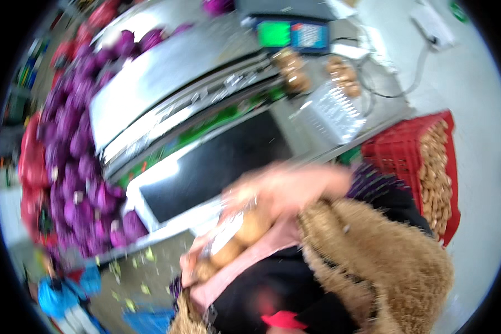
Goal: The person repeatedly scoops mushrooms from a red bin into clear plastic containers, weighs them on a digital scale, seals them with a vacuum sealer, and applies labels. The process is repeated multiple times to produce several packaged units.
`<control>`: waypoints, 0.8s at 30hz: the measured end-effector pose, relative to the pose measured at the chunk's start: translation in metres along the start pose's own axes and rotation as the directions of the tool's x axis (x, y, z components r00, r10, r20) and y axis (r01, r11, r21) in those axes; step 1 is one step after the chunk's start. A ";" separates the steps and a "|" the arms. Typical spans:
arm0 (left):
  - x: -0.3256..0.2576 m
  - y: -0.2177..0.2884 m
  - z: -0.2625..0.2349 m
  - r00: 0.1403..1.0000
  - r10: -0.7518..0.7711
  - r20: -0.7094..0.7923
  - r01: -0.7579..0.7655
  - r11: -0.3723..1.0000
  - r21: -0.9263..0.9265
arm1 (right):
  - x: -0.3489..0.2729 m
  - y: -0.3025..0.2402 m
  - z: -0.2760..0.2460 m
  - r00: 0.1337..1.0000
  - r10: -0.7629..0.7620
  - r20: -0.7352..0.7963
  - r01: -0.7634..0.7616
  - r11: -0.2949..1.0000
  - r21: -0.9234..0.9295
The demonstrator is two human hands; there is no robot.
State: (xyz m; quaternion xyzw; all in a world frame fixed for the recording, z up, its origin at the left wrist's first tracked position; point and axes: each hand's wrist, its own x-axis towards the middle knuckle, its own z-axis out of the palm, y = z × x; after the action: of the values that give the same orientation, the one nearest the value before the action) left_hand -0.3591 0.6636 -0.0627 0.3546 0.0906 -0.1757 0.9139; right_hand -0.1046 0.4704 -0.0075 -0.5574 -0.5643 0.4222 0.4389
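A pack of round yellow-brown potatoes (pixel 226 252) in clear plastic is close to my body, above the pink and black front of my clothing. My left hand (pixel 191 266) is closed round its left end. Across its far right side lies my right hand (pixel 289 188), blurred by motion, with its fingers bent over the plastic at the upper edge. Just beyond my hands is the black plate (pixel 217 164) of a wrapping machine, with a film roll (pixel 189 106) behind it.
Purple cabbages (pixel 75 139) are heaped at the left. Wrapped brown produce (pixel 292 69) and clear trays (pixel 334 114) stand beside the machine, near a lit display (pixel 292 35). A red crate (pixel 401 147) of brown produce sits at the right. Another person (pixel 67 295) is at lower left.
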 end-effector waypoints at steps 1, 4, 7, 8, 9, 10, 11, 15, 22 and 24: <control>0.007 -0.002 -0.005 0.997 0.047 0.059 -0.048 0.999 0.015 | 0.000 -0.001 0.019 0.996 -0.083 0.017 0.072 0.938 0.339; 0.037 -0.008 -0.006 0.963 0.180 -0.202 -0.197 0.978 -0.068 | -0.024 -0.004 0.020 0.991 0.131 -0.031 -0.105 0.893 0.438; 0.048 0.019 0.026 0.954 0.158 -0.255 -0.164 0.986 -0.004 | -0.046 -0.003 0.017 0.936 0.273 -0.220 -0.113 0.828 0.550; 0.044 0.006 -0.012 0.972 0.190 -0.141 -0.175 0.978 0.114 | -0.059 -0.001 0.023 0.890 0.352 -0.290 -0.096 0.766 0.635; 0.047 -0.004 -0.029 0.972 0.157 -0.174 -0.134 0.981 0.137 | -0.065 0.004 0.029 0.843 0.430 -0.323 -0.079 0.693 0.716; 0.057 -0.015 -0.040 0.951 0.079 -0.300 -0.045 0.992 0.121 | -0.068 0.014 0.032 0.798 0.434 -0.418 -0.080 0.764 0.641; 0.073 -0.023 -0.049 0.917 0.020 -0.399 0.030 0.992 0.120 | -0.073 0.014 0.025 0.748 0.446 -0.491 -0.054 0.779 0.625; 0.211 0.036 0.036 0.894 0.099 -0.438 -0.032 0.987 0.156 | -0.100 0.014 -0.010 0.440 0.333 -0.834 0.011 0.926 0.376; 0.438 0.052 0.110 0.998 -0.038 0.056 0.013 0.923 0.385 | -0.252 -0.006 -0.007 -0.036 0.018 -0.999 -0.490 0.871 0.034; 0.517 0.050 0.143 0.986 -0.167 0.025 0.139 0.884 0.447 | -0.297 -0.032 0.010 -0.098 0.151 -0.984 -0.429 0.885 0.179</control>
State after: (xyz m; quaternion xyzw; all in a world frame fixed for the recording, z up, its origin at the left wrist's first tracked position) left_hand 0.1427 0.4681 -0.0768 0.5393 0.0474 -0.2744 0.7947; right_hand -0.1244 0.1733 0.0132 -0.8355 0.0161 -0.0737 0.5443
